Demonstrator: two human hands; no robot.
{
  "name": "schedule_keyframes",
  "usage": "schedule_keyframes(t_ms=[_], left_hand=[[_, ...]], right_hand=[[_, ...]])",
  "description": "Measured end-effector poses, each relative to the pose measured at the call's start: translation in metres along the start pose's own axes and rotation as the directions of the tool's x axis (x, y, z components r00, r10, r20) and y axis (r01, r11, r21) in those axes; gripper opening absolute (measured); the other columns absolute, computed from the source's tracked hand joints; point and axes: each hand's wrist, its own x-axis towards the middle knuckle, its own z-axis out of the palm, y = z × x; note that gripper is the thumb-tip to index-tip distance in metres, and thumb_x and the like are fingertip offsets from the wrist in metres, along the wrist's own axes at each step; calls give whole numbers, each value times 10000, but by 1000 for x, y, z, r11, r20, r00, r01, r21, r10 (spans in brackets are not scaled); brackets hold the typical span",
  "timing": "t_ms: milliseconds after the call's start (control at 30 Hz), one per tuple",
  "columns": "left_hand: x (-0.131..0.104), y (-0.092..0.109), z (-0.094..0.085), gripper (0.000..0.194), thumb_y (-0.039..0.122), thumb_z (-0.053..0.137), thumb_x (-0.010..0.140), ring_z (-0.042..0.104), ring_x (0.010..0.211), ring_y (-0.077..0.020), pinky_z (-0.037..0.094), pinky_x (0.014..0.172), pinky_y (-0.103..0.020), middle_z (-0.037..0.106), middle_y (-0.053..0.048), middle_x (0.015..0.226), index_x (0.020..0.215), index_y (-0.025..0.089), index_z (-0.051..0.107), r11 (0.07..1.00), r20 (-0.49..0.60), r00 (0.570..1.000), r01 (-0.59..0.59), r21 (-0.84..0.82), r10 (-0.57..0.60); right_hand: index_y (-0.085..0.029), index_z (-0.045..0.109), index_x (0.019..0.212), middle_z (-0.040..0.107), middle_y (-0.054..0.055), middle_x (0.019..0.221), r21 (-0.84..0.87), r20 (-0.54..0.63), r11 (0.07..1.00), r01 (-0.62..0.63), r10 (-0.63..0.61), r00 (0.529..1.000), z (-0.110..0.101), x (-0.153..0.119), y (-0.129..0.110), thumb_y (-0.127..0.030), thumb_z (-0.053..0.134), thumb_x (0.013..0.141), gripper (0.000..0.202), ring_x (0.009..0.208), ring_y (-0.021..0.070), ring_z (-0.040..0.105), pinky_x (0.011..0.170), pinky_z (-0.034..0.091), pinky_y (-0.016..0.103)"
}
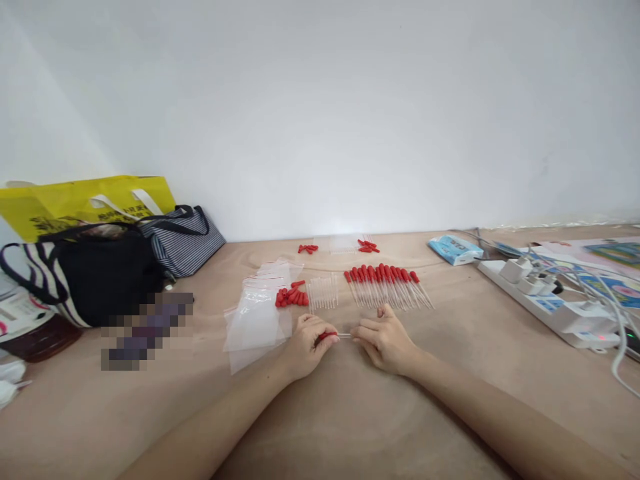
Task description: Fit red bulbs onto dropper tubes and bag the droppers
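At the middle of the table, my left hand (pixel 309 345) is closed on a red rubber bulb (pixel 326 335). A thin clear tube (pixel 345 335) runs from the bulb to my right hand (pixel 384 340), whose fingers pinch its other end. Behind my left hand lie a pile of loose red bulbs (pixel 292 296) and a row of bare clear tubes (pixel 323 292). Several droppers with red bulbs (pixel 385 275) lie in a fanned row behind my right hand. Clear plastic bags (pixel 257 313) are spread left of the loose bulbs.
Farther back are more red bulbs (pixel 369 246) and clear tubes (pixel 343 244). A blue packet (pixel 455 249) and a white power strip (pixel 545 303) with cables stand at right. Bags, a black one (pixel 113 273) among them, fill the left side by a blurred dark item (pixel 150 330).
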Motion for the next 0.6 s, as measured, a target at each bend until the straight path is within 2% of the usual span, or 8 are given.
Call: schedule_keyframes(t_ms=[200,400,600], left_hand=[[-1,4,-1,204,246,400,832,509,605,-127,345,755,-326,580,-1,621,720,162,548,997,10,997,-79,25,79],[-1,7,-1,206,229,384,833,521,616,-127,344,765,-324,592,-9,644,715,163,539,994,34,993,-112,15,111],[2,7,-4,202,248,404,832,545,669,-140,334,795,-329,621,-14,680,731,179,565,996,63,995,-81,31,79]], right_hand=[[-154,570,787,567,15,653,29,-45,999,-20,21,999,1,1,-6,-164,348,834,227,546,106,370,623,175,293],[-157,554,760,563,10,644,64,2,996,-59,59,998,6,2,-9,-170,329,848,242,564,109,404,634,195,287],[-163,558,782,584,15,677,74,74,993,-88,82,994,4,5,-9,-178,338,856,233,607,110,456,633,212,282]])
